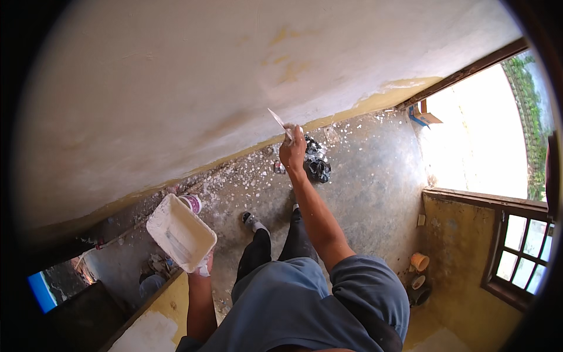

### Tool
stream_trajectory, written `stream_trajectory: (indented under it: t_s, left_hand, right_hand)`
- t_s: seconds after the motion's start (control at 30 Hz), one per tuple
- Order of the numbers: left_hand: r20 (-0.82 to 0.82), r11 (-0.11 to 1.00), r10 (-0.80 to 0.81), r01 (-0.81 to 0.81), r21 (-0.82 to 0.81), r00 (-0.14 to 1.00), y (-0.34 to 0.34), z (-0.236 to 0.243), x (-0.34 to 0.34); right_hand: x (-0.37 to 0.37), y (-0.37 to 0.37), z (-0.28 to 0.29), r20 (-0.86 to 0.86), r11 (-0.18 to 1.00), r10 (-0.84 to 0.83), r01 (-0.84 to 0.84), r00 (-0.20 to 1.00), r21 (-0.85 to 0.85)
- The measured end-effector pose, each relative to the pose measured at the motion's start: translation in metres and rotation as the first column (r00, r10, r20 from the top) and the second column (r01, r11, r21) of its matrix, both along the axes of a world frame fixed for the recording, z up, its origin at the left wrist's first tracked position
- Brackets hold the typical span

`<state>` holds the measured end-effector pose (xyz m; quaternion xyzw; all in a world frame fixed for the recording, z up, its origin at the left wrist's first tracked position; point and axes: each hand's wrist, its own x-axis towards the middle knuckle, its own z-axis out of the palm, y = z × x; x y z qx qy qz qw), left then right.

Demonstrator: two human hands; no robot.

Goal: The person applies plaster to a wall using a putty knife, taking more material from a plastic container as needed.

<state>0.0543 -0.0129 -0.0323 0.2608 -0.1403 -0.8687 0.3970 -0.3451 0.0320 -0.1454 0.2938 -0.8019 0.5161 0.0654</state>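
My right hand (292, 151) is closed around a putty knife (276, 119), held out in front of the wall. The pale blade points up and to the left; whether its edge touches the wall I cannot tell. White paste clings around the fingers and the handle. Low on the left, my left hand (206, 264) grips a white rectangular tub (195, 220) by its near end. Its inside is coated with white paste, and most of the left fingers are hidden beneath it. The wall (176, 88) is mostly whitish, with a few yellow patches.
White flakes litter the floor (375, 170) along the wall. Black plastic bags (318, 169) lie beyond my feet, and a purple-and-white bucket (192, 203) stands behind the tub. A cardboard box (423, 114) is by the bright doorway. An orange pot (419, 261) sits at the right wall.
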Motion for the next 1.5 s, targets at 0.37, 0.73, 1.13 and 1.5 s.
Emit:
stream_trajectory:
  t_s: [0.37,0.73,1.13,1.5]
  left_hand:
    - [-0.053,0.998,0.054,-0.054,-0.012,0.997,0.002,0.004,0.003]
    - [-0.163,1.000,-0.001,0.002,0.007,0.987,-0.006,0.020,0.006]
    - [-0.173,0.999,0.037,-0.035,0.015,0.984,-0.006,0.015,0.018]
    - [-0.190,0.998,0.021,-0.033,-0.061,0.982,-0.012,0.018,0.013]
  right_hand:
    - [0.008,-0.070,0.069,0.211,0.862,-0.449,0.483,0.869,-0.153]
    - [-0.007,-0.013,-0.064,0.958,0.483,0.134,0.827,0.254,-0.287]
    - [-0.042,-0.062,0.103,0.679,0.766,-0.023,0.450,0.733,-0.460]
    - [0.079,-0.061,0.088,0.042,0.956,0.005,0.008,0.999,-0.292]
